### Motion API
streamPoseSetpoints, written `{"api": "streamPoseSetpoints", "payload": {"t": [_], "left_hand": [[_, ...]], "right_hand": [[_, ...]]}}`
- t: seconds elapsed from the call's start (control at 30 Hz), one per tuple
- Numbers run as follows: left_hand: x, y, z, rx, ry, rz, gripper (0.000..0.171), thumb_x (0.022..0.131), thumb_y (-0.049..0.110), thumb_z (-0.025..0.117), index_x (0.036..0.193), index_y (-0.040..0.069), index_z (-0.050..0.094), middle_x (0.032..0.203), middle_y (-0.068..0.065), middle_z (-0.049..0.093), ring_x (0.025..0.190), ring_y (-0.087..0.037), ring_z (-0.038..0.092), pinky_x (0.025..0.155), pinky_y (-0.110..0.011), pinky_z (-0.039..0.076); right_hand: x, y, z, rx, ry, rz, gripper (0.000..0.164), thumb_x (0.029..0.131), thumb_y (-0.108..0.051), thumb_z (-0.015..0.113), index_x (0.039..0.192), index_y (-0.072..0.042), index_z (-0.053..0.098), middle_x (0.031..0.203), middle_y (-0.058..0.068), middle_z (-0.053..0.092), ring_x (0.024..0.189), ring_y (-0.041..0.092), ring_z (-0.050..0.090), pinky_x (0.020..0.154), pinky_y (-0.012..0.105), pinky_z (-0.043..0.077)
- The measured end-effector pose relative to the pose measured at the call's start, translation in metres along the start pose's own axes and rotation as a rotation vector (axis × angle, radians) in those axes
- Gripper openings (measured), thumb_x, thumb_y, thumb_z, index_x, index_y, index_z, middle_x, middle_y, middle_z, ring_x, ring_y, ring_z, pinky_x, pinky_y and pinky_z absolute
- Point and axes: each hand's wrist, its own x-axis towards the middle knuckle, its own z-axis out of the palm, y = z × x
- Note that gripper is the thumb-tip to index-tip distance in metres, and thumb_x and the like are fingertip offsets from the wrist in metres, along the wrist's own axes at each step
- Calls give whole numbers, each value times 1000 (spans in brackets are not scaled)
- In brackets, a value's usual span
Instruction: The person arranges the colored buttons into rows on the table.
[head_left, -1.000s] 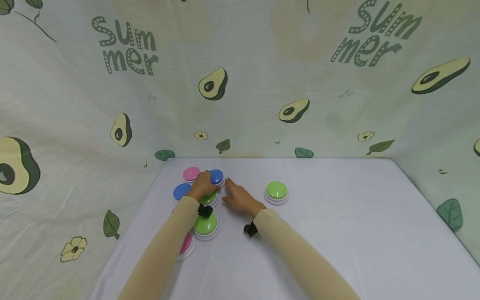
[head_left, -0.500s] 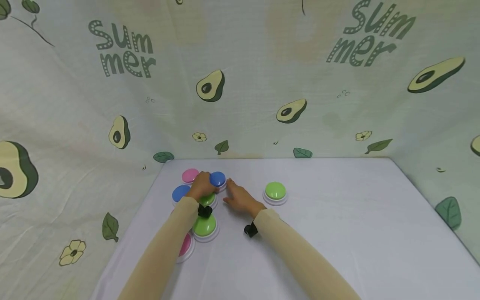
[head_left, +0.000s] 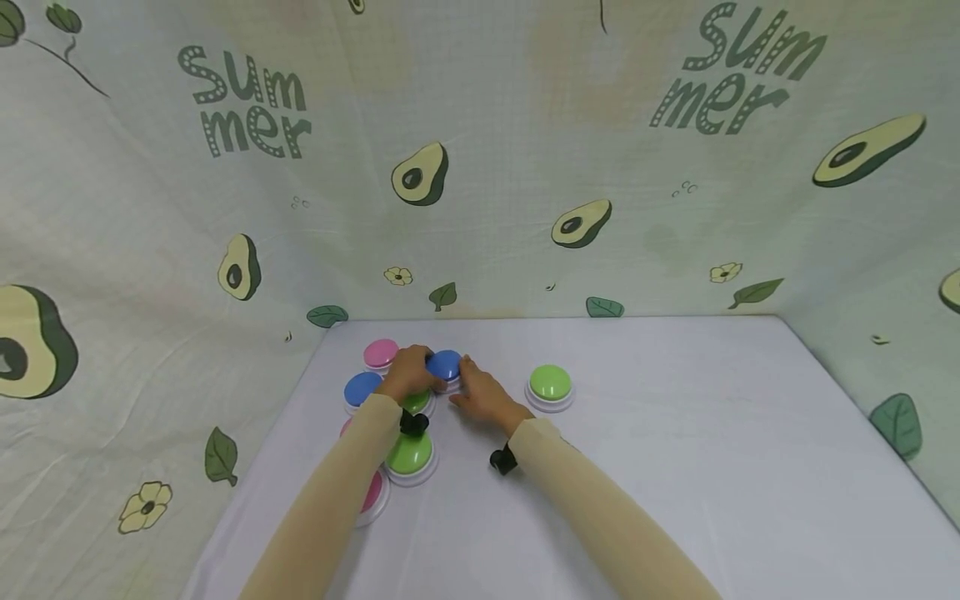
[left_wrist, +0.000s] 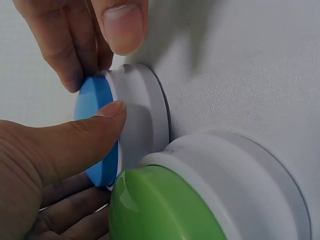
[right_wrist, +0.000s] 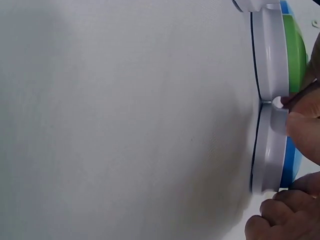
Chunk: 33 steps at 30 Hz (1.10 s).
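My left hand (head_left: pixel 408 373) grips a push button with a blue dome (head_left: pixel 444 364) and a white base. In the left wrist view, its thumb presses on the white base (left_wrist: pixel 142 110), and its other fingers reach round the far side. My right hand (head_left: pixel 487 396) is at the button's right side, its fingertips touching the blue edge while the thumb stands apart. A green push button (left_wrist: pixel 160 207) sits against the blue one on the near side, partly hidden under my left wrist in the head view.
On the left stand a pink button (head_left: pixel 381 352), another blue button (head_left: pixel 363 388), a nearer green button (head_left: pixel 409 452) and a partly covered pink button (head_left: pixel 371 492). A lone green button (head_left: pixel 551 382) stands right of my right hand on the white table (head_left: pixel 675 450).
The blue button has slid a little to the right and nearer, with my left hand following, so it now meets my right fingers. My right hand has hardly moved.
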Motion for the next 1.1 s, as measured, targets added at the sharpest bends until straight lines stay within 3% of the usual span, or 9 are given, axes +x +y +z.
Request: {"api": "streamPoseSetpoints", "payload": {"t": [0.2, 0.57, 0.8, 1.1], "left_hand": [[1, -1, 1, 12, 23, 38, 68, 81, 19, 92, 136, -8, 64, 133, -25, 67, 128, -42, 60, 113, -52, 47], [2, 0, 7, -13, 41, 64, 57, 72, 18, 99, 120, -3, 75, 113, -15, 76, 109, -33, 70, 101, -46, 57], [1, 1, 12, 0, 56, 83, 57, 74, 21, 98, 120, -2, 76, 113, -14, 76, 110, -32, 69, 101, -45, 56], [-1, 8, 18, -41, 63, 83, 57, 74, 17, 97, 123, -1, 75, 119, -15, 76, 122, -36, 66, 110, -47, 50]], "right_hand": [[-1, 3, -1, 0, 54, -8, 74, 103, -15, 68, 156, 17, 28, 161, 36, 33, 148, 46, 39, 125, 50, 31], [-1, 7, 1, 59, 167, 74, 57, 100, -9, 71, 146, 14, 46, 141, 32, 59, 132, 44, 59, 114, 53, 47], [-3, 11, 2, 63, 210, 126, 63, 98, -12, 76, 147, 13, 47, 144, 31, 58, 134, 43, 57, 116, 51, 45], [-11, 14, -6, 111, 258, 150, 60, 93, -15, 81, 142, 9, 55, 140, 28, 62, 131, 42, 60, 114, 52, 47]]}}
